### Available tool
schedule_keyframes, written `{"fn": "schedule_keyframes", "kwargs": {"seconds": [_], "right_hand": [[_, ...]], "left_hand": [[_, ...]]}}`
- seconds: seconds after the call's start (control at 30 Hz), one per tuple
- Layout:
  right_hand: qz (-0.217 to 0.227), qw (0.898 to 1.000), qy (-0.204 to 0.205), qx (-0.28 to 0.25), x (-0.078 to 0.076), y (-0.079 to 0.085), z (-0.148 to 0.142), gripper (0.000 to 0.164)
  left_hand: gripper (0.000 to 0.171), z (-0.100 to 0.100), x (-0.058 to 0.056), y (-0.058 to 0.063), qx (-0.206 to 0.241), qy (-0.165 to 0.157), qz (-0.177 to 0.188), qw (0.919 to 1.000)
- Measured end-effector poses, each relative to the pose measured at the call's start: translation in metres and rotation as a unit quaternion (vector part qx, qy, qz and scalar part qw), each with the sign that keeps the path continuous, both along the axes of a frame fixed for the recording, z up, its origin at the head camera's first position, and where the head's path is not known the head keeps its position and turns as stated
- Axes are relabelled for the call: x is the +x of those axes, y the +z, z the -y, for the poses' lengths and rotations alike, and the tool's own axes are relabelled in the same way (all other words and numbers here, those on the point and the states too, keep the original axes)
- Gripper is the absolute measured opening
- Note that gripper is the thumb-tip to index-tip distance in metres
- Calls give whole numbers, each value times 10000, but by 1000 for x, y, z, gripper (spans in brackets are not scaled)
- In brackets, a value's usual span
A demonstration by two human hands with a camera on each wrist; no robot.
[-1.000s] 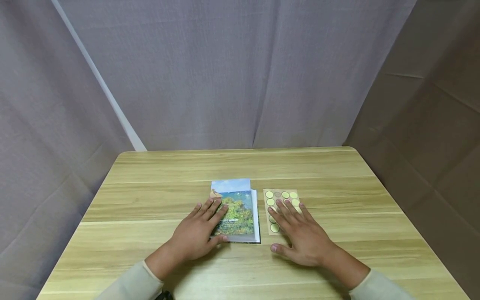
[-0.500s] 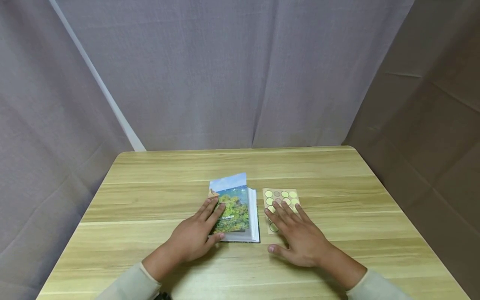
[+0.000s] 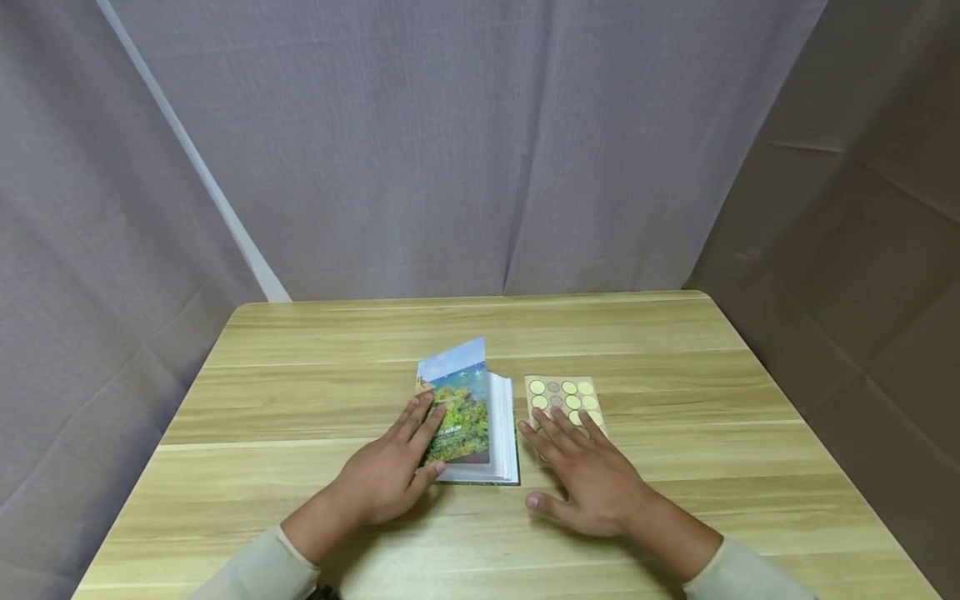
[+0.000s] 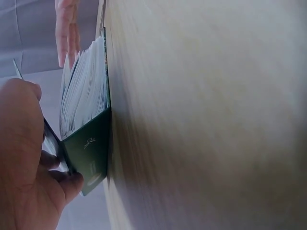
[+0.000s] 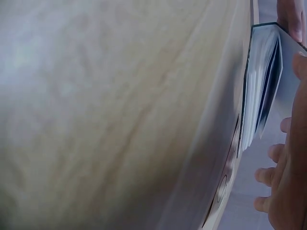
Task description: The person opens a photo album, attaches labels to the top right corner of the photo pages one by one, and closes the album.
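Observation:
A photo album [image 3: 467, 408] with a painted seaside cover lies on the table, its front cover tilted up on the right side, baring white pages [image 3: 504, 437]. My left hand [image 3: 384, 471] touches the left part of the cover with extended fingers. From the left wrist view, the fingers [image 4: 62, 184] sit by the dark green spine [image 4: 88, 153] and the pages fan slightly. My right hand [image 3: 592, 483], fingers spread, is over a tan sheet of yellow-green round stickers [image 3: 570, 388], overlapping its lower half. In the right wrist view its fingertips [image 5: 264, 176] appear raised above the sheet.
The wooden table [image 3: 300, 400] reaches under both forearms. Grey curtains [image 3: 390, 150] stand behind its far edge and along the left, with a browner cloth [image 3: 847, 275] on the right.
The album's front cover has risen and swung leftward, showing more pages. My right hand has shifted slightly left and toward me; my left hand has barely moved.

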State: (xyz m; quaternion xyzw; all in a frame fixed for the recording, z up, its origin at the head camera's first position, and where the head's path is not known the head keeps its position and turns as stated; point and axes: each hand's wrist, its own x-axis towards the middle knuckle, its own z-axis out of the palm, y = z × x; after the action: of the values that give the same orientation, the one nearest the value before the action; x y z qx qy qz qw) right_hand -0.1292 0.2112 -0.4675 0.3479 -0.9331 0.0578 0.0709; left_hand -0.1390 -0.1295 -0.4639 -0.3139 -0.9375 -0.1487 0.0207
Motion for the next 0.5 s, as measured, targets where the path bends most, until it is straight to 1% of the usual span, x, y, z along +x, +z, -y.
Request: {"fn": "schedule_keyframes", "kwargs": {"seconds": [0.23, 0.5], "right_hand": [[83, 9999, 57, -69, 0, -2, 6, 89], [127, 9998, 119, -125, 2, -3, 11, 89]], "left_hand": [[72, 2, 1, 1, 48, -39, 27, 10000], [71, 3, 3, 1, 296, -101, -77, 9995]]}}
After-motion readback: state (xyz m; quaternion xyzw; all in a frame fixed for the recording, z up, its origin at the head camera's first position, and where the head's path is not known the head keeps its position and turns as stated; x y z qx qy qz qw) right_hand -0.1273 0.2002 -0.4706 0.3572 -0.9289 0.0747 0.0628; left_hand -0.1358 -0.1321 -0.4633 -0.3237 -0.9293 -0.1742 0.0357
